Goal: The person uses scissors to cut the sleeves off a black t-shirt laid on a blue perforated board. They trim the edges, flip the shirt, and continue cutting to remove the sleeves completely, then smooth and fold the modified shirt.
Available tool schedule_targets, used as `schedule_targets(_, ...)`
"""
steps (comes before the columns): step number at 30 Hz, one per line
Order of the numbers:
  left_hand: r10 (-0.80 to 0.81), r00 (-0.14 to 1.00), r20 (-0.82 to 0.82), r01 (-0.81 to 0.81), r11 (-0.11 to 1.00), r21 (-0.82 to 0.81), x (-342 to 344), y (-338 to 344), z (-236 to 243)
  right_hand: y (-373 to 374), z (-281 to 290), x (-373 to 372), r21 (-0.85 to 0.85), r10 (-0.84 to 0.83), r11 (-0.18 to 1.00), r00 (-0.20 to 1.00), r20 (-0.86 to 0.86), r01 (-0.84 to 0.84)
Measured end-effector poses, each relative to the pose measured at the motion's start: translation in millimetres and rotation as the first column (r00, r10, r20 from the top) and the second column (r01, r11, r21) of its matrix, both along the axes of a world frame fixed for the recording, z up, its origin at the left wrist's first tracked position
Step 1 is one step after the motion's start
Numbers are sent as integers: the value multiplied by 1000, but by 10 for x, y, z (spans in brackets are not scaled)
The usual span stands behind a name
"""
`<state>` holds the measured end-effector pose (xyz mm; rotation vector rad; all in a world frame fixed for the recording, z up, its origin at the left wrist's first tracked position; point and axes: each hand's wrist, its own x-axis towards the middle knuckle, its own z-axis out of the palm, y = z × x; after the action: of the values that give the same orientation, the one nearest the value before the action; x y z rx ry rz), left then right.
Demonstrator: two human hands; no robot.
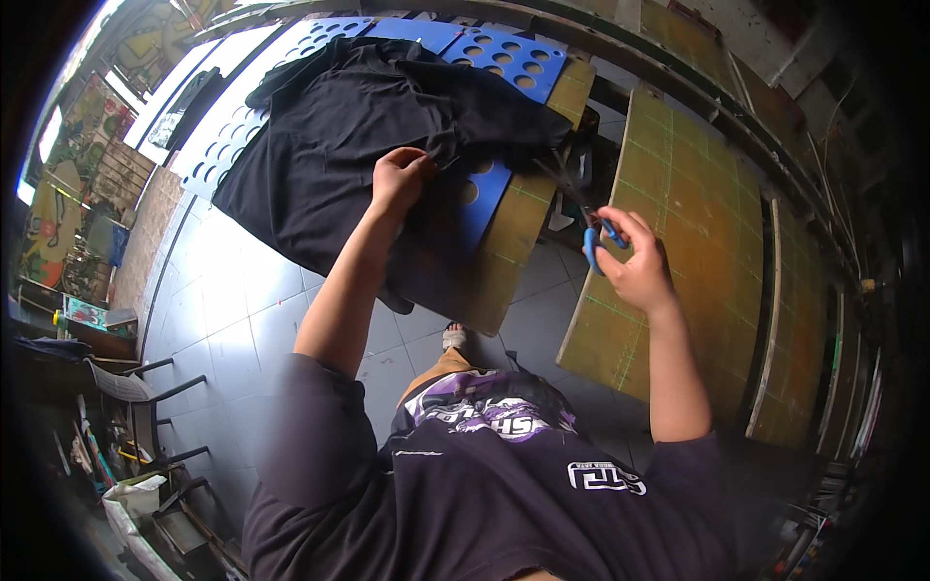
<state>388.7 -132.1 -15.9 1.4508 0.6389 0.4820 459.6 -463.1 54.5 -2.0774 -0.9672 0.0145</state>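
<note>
You are leaning over a black garment (339, 145) spread on a blue perforated panel (509, 60), scissors (592, 254) at the ready

Your left hand (400, 181) is reaching over the garment, perhaps to steady it, its fingers bending in toward the thumb, though the view is leaving it impossible to tell whether they are pinching cloth; your right hand (635, 263) is closing around the blue handles, presumably for control, the blades pointing toward the garment's near right edge; the panel is lying over a yellowish board (513, 242), likely giving the cloth a firm base, while loose fabric is hanging past the side; your dark shirt (523, 494) is bearing white lettering over a purple pattern plus a white emblem, and any label on the garment is not showing clearly
</note>
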Motion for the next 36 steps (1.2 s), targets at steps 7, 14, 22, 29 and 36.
schedule_targets(7, 1, 992, 130, 8, 998, -62, -128, 133, 89, 821, -64, 179, -216, 150, 972, 953, 264, -93)
schedule_targets(14, 3, 1000, 0, -3, 986, 164, -146, 261, 65, 1293, -65, 304, -326, 235, 941, 876, 422, -95)
schedule_targets(22, -172, 970, -173, 234, 455, 859, 28, 152, 57, 1118, -104, 612, -188, 0, 976, 862, 506, 111)
schedule_targets(29, -34, 998, -61, 67, 697, 713, -170, 17, 121, 1152, -75, 549, -187, 93, 982, 869, 486, -1)
schedule_targets(36, 35, 994, -107, 30, 835, 549, -312, -85, 318, 1278, -9, 367, -367, 317, 920, 817, 482, -140)
